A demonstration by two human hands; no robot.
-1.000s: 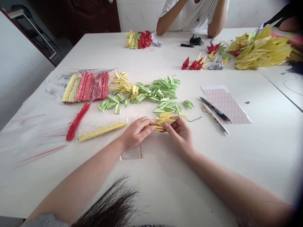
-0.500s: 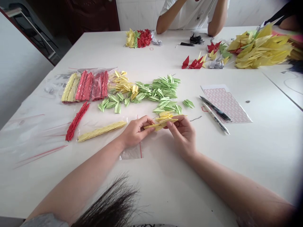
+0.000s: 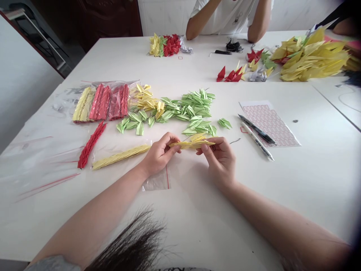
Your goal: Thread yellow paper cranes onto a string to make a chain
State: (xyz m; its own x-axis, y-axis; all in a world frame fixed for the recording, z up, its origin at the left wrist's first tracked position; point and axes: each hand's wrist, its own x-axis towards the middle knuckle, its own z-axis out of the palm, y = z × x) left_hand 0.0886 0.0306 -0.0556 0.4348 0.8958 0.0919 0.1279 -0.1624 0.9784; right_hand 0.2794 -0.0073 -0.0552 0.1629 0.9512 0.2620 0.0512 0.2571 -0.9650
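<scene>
Between my two hands is a string of folded yellow paper pieces [image 3: 191, 143], held level just above the table. My left hand [image 3: 163, 153] pinches its left end between thumb and fingers. At the other end my right hand [image 3: 220, 160] closes thumb and fingers on it, with a bit of dark thread by the fingers. Just beyond lie strings of folded green paper pieces [image 3: 197, 103]. A clear plastic bag [image 3: 156, 181] with a red line lies partly under my left hand. Left of that hand rests a tight yellow folded-paper bundle [image 3: 121, 156].
A red bundle [image 3: 91, 146] and bagged red and yellow bundles [image 3: 103, 102] lie to the left. On the right are two pens [image 3: 258, 130] and a label sheet [image 3: 267, 116]. Across the table a person [image 3: 231, 19] sits near loose paper pieces [image 3: 313, 60].
The yellow string has been drawn straighter and flatter between my hands. My right hand has shifted slightly right. The other things lie as before.
</scene>
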